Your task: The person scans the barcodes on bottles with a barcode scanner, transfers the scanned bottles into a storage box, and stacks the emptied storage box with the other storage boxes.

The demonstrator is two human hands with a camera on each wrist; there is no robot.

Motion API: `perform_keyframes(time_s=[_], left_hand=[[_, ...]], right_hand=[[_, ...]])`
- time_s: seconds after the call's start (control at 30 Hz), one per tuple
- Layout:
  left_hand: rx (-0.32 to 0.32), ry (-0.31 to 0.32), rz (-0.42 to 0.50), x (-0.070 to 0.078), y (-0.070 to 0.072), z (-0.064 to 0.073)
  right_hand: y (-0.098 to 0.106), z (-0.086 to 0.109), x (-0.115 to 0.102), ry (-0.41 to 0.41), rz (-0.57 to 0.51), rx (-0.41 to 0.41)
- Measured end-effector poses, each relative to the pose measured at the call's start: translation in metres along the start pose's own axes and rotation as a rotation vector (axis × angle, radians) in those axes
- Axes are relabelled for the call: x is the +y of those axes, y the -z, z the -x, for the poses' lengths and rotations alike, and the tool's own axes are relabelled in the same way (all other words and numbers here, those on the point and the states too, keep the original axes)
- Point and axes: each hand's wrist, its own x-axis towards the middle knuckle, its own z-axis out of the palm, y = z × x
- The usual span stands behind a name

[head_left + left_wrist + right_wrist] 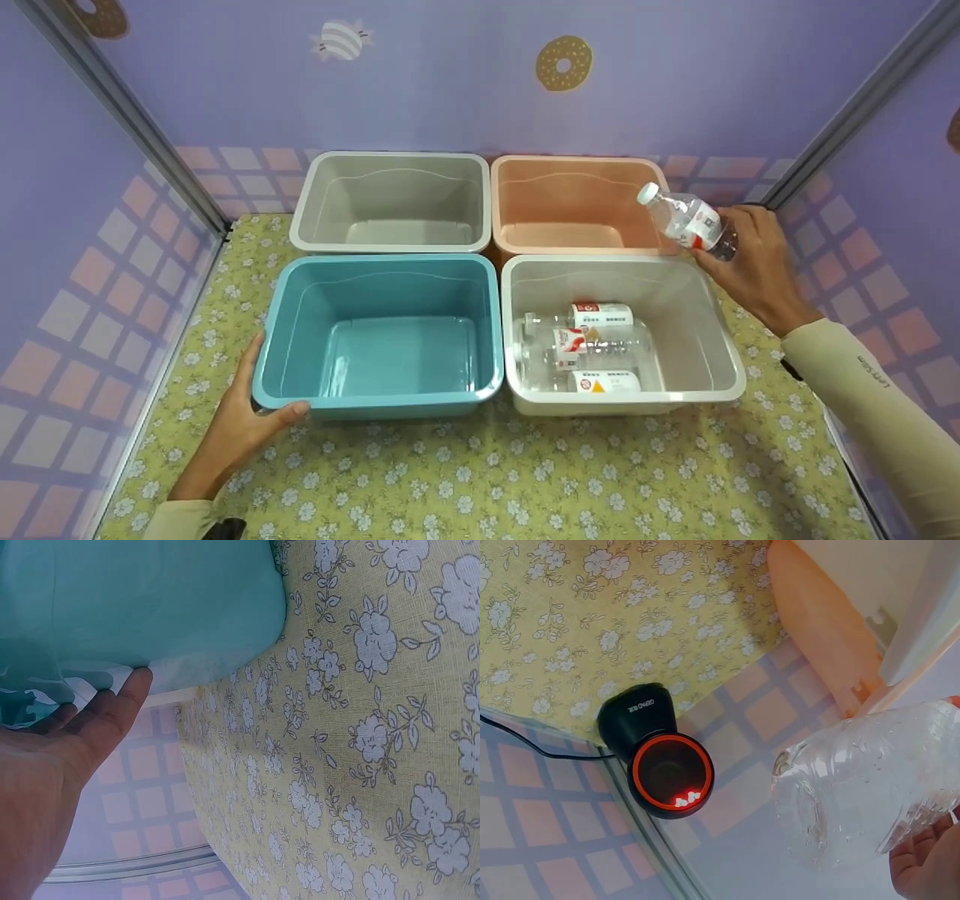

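Observation:
A clear plastic bottle (694, 221) with a white cap and a white-and-red label is gripped near its base by my right hand (757, 262). It tilts with the cap to the upper left, above the right edges of the orange tub (517, 195) and the off-white tub (712, 337). The bottle's bottom (802, 802) shows in the right wrist view. Several similar bottles (600, 341) lie inside the off-white tub. My left hand (240, 424) touches the near left corner of the blue tub (390, 412), its fingers (124, 701) against the outer wall in the left wrist view.
A grey tub (315, 202) stands behind the blue one, left of the orange tub. In the right wrist view, a black device with an orange ring (671, 776) and a cable stands on the flowered cloth (480, 480). Purple walls (450, 82) enclose the back and sides.

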Motion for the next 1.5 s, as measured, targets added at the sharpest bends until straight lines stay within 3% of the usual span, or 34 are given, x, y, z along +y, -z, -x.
perform_keyframes(time_s=[0.27,0.63,1.0,1.3,1.5], left_hand=[[0.004,-0.013,0.011,-0.002,0.000,0.001],[0.003,-0.018,0.019,-0.002,0.000,0.000],[-0.001,-0.012,0.008,-0.001,-0.001,0.001],[-0.001,-0.055,0.023,-0.001,-0.002,0.002],[-0.002,-0.033,0.018,-0.001,-0.001,0.001]], right_hand=[[-0.004,-0.004,-0.001,0.074,-0.025,-0.034],[-0.007,-0.012,-0.007,0.077,-0.045,-0.073],[-0.015,-0.024,-0.013,0.139,-0.035,-0.127],[-0.026,-0.033,-0.018,0.165,-0.017,-0.151],[-0.034,-0.037,-0.022,0.190,-0.017,-0.162]])
